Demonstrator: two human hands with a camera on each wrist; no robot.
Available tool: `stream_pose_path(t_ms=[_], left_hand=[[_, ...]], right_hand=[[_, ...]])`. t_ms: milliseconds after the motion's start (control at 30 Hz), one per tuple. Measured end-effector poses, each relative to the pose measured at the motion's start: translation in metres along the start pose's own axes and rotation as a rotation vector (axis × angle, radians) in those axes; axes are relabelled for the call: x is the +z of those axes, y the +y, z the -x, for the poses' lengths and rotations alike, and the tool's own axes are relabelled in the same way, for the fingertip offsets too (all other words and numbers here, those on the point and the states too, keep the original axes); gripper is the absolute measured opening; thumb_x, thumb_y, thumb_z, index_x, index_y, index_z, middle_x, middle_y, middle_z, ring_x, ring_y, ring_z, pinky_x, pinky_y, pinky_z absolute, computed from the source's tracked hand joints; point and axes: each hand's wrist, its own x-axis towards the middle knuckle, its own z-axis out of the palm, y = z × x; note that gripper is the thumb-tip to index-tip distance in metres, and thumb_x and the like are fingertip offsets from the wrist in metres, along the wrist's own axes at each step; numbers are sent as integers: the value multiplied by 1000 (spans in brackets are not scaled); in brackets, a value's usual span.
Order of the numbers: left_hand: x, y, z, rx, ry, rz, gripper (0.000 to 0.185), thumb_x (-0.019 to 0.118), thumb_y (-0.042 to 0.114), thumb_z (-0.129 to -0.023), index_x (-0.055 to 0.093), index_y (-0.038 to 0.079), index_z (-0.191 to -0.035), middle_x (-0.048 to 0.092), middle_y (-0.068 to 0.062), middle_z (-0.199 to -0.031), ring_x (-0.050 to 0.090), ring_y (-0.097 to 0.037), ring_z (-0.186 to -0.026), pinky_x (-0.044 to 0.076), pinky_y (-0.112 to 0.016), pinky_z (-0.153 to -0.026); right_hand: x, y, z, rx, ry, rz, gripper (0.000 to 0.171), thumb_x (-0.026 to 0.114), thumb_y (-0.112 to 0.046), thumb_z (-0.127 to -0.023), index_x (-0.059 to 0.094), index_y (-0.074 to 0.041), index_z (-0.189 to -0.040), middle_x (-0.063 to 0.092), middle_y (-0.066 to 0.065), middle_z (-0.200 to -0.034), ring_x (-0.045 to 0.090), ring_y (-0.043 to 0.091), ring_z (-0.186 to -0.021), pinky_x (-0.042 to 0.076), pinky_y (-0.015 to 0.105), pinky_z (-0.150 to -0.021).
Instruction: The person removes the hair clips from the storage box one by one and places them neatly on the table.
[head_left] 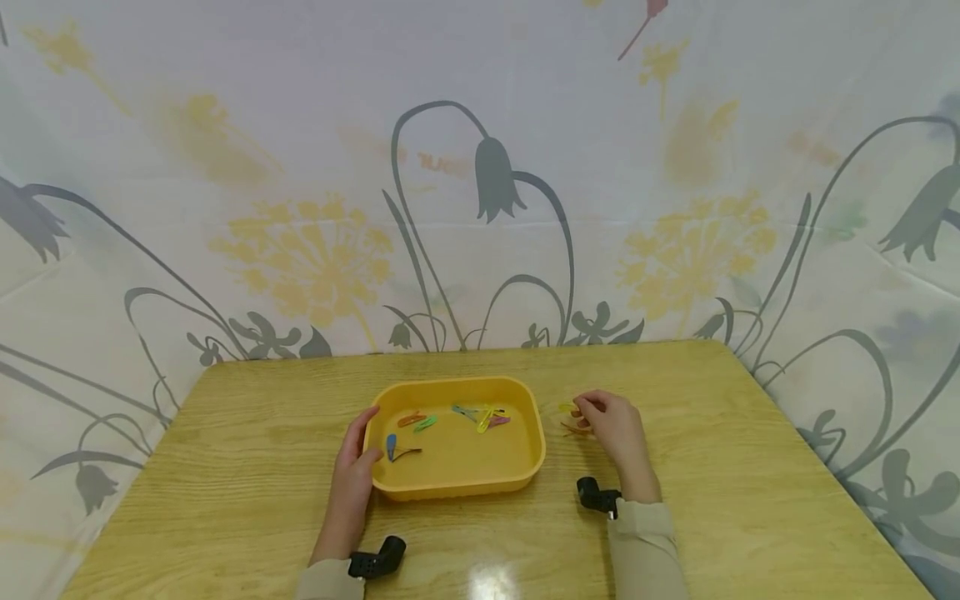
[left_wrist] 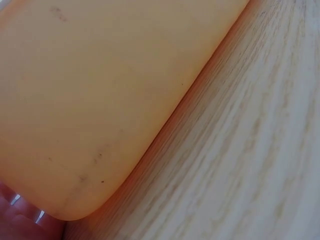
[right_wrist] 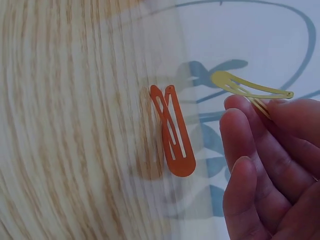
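A yellow plastic tray [head_left: 457,490] lies on the table, and my left hand [head_left: 352,475] grips its left end, thumb at the rim and fingers along the outer side. In the left wrist view the tray's outer wall [left_wrist: 100,100] fills much of the picture. To the right of the tray, my right hand [head_left: 615,429] pinches a yellow snap hair clip [right_wrist: 221,79] between thumb and fingers. That clip is spread open. Beside this hand, an orange hair clip [right_wrist: 181,166] lies on the table, also spread open.
Inside the tray lie several hair clips: a blue one [head_left: 392,444] at the left, an orange one [head_left: 407,420], a green one [head_left: 424,424], and a yellow one [head_left: 484,420] beside a purple one [head_left: 499,421]. A flower-patterned cloth [head_left: 480,275] hangs behind the wooden table [head_left: 262,417].
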Motion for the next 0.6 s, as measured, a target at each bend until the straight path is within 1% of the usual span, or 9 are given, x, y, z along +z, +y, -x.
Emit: stream_pose_path(t_ms=[233,433,533,600], left_hand=[[0,0,0,-7,5,-8,58,33,-4,-87,35,23,-139,14,4,-153,10,-14,-140,20,-40,-112],[1,-1,1,1,5,-12,58,34,-3,-87,35,22,-139,14,3,-153,10,-14,-140,20,-40,-112],[1,0,1,0,5,-10,58,34,-3,-88,35,23,-139,14,4,-153,10,-12,-140,21,-39,-111],[1,0,1,-2,3,-3,57,34,-3,-88,35,23,-139,14,5,-153,10,-12,-140,22,-38,-111]], right_hand=[[-1,3,-1,1,-14,22,28,54,-22,-93,65,-3,-111,68,11,-95,64,19,-76,53,31,-66],[-2,6,-2,-2,-13,55,27,54,-21,-93,66,-4,-109,68,12,-97,64,20,-77,51,29,-64],[-2,8,-2,-4,-2,80,26,54,-23,-92,67,-6,-107,68,11,-97,63,21,-79,50,31,-66],[-2,9,-2,-4,2,95,26,54,-24,-92,67,-7,-107,67,11,-99,62,22,-84,49,34,-69]])
